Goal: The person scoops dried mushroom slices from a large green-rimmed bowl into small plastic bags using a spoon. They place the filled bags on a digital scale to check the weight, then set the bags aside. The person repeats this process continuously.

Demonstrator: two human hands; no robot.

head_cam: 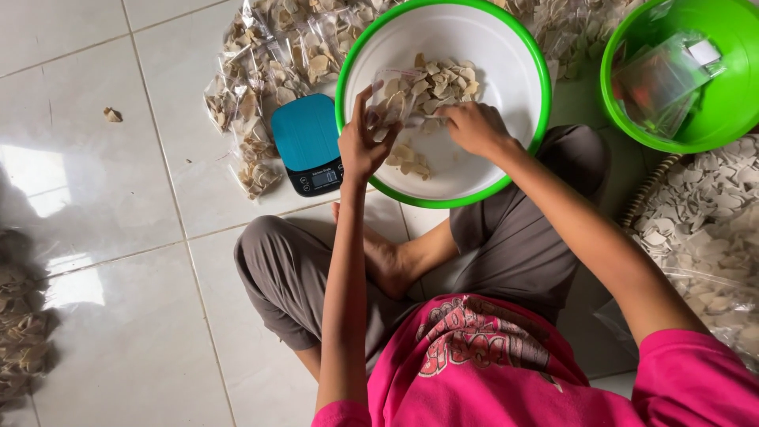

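Seated person, viewed from above. The left hand (pixel 361 141) grips a small clear bag (pixel 389 96) partly filled with pale chips, held over the green-rimmed white bowl (pixel 518 63). The right hand (pixel 473 126) pinches loose chips (pixel 443 83) inside the bowl. A teal kitchen scale (pixel 307 143) sits on the tiled floor (pixel 103 205) just left of the bowl, beside filled bags (pixel 257 87). A green basin (pixel 711 103) stands at right.
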